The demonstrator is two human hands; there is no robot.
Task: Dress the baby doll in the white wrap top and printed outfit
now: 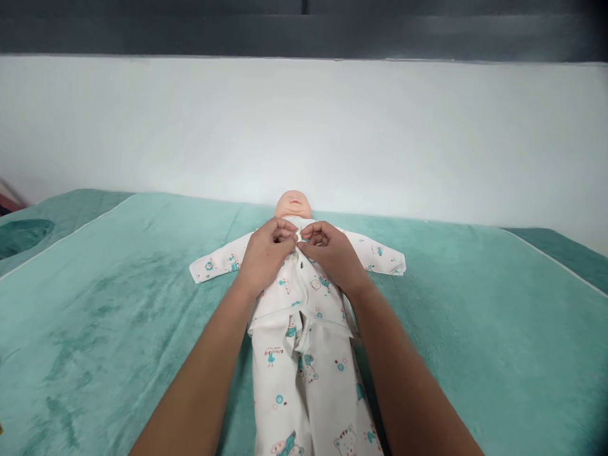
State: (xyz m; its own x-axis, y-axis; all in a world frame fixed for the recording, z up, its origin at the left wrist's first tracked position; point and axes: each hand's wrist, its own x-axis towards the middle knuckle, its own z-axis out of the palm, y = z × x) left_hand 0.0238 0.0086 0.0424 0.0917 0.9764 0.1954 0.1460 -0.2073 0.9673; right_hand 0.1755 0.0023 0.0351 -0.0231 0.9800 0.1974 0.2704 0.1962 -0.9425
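Note:
A baby doll point(292, 204) lies on its back, head away from me, arms spread to both sides. It wears a white printed baby shirt point(304, 291) and matching trousers point(278, 392). My left hand point(270, 248) pinches the shirt's front edge high on the chest. From the other side, my right hand point(330, 250) pinches the opposite edge, its fingertips close to those of the left. A button point(295, 257) shows on the placket just below my fingers. What lies exactly between the fingertips is mostly hidden.
A green plush blanket point(118, 304) with pale seams covers the surface under the doll. Behind it stands a white wall point(304, 126) with a dark band point(304, 35) above. A darker green round shape point(23, 235) sits at the far left, and something red point(7, 204) shows at the edge.

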